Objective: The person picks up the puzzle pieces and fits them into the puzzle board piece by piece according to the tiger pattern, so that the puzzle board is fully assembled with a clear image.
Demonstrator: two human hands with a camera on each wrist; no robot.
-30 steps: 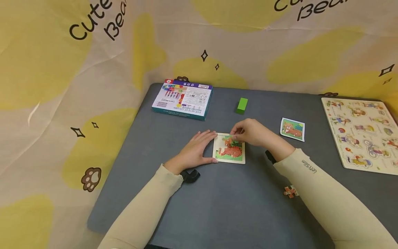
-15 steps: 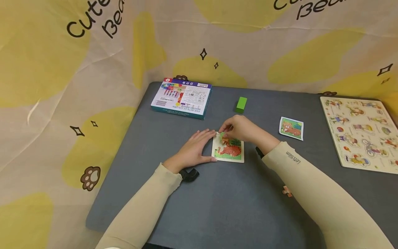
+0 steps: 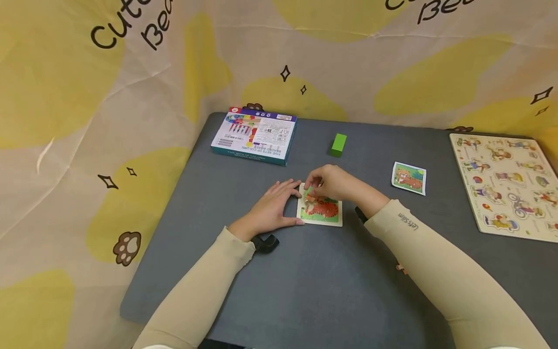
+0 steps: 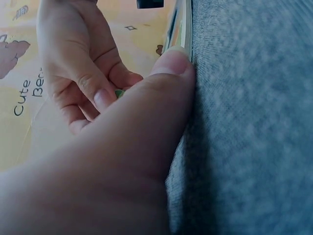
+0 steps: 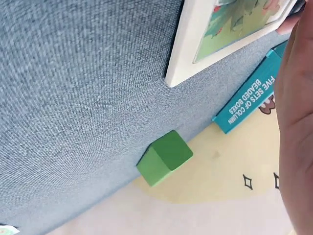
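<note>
A small square tiger jigsaw in a pale tray (image 3: pixel 320 224) lies on the grey table. Along the tray's left side rests my left hand (image 3: pixel 271 209), its fingers by the upper left corner and its thumb (image 4: pixel 171 62) against the near left edge. Over the upper left of the picture, my right hand (image 3: pixel 334 185) pinches a puzzle piece (image 4: pixel 119 92); only a green bit of it shows between thumb and fingers in the left wrist view. The right fingers hide part of the jigsaw. An orange loose piece (image 3: pixel 401 268) lies mostly covered by the right sleeve.
A flat toy box (image 3: pixel 255 135) lies behind the jigsaw, and a green block (image 3: pixel 338 145) stands right of it. Farther right are a tiger picture card (image 3: pixel 409 178) and a large wooden board with figures (image 3: pixel 507 186). Patterned cloth hangs behind the table.
My right hand has moved left across the jigsaw, from its upper right to its upper left, and its sleeve now covers more of the loose piece. The left hand stays in place.
</note>
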